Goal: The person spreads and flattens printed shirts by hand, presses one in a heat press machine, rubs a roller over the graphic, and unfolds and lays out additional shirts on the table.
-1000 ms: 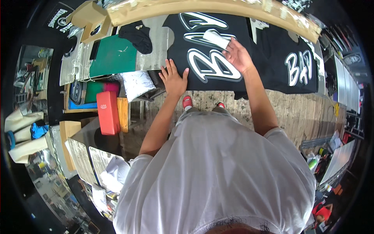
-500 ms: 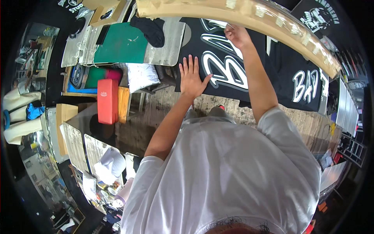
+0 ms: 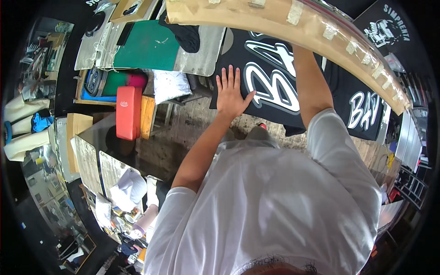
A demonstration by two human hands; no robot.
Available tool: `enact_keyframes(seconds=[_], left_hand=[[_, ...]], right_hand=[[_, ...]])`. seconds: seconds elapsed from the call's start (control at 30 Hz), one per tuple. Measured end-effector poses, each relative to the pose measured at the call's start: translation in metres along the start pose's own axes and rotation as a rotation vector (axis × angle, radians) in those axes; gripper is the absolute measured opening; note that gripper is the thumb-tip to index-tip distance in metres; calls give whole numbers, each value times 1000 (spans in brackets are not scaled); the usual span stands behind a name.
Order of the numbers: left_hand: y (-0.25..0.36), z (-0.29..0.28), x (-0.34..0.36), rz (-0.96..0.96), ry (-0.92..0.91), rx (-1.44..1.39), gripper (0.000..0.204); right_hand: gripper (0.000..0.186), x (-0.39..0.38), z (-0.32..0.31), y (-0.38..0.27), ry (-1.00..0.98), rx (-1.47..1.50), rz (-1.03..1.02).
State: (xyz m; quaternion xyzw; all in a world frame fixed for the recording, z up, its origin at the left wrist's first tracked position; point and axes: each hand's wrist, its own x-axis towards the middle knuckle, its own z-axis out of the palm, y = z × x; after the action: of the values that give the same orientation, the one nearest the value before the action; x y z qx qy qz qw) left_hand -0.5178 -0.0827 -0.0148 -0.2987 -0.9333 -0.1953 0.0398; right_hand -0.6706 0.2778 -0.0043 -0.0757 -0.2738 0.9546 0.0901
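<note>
My left hand (image 3: 233, 97) lies flat on a black cloth (image 3: 230, 56), fingers spread, its thumb touching the edge of a white printed letter (image 3: 270, 89). The cloth looks like a garment with big white, grey-outlined letters. My right forearm (image 3: 314, 85) reaches forward over the cloth. The right hand itself is hidden behind the long brown taped cardboard piece (image 3: 270, 16), so its fingers and anything in them do not show. Further right lies another black cloth (image 3: 339, 98) with smaller white lettering (image 3: 362, 110).
The cardboard piece arches overhead across the far side. To the left are a green mat (image 3: 146, 48), a dark crumpled cloth (image 3: 187, 39), a white plastic package (image 3: 170, 85) and a red box (image 3: 129, 113). A white cap (image 3: 129, 190) sits on the lower-left table.
My right hand, earlier seen with fingers bent at the far white print, has moved behind the cardboard. My left hand stays flat on the cloth. The whole view has shifted slightly.
</note>
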Motion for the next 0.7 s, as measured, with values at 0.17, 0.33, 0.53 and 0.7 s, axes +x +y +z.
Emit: enact_keyframes(seconds=[0.17,0.33,0.53,0.7], left_hand=[[-4,-2,-6,-45,-12,23,95],[-5,-1,-12,-35,-5,43,96],[9,2,2,41,0,45,94],[5,4,-2,42,20,75,93]], right_hand=[[22,-104,4,44,22,-172,116],[14,-186,7,17,352,-61,226],[8,-102,-57,-76,157,-59,-60],[15,-176,-27,-50,265,-147,-13]])
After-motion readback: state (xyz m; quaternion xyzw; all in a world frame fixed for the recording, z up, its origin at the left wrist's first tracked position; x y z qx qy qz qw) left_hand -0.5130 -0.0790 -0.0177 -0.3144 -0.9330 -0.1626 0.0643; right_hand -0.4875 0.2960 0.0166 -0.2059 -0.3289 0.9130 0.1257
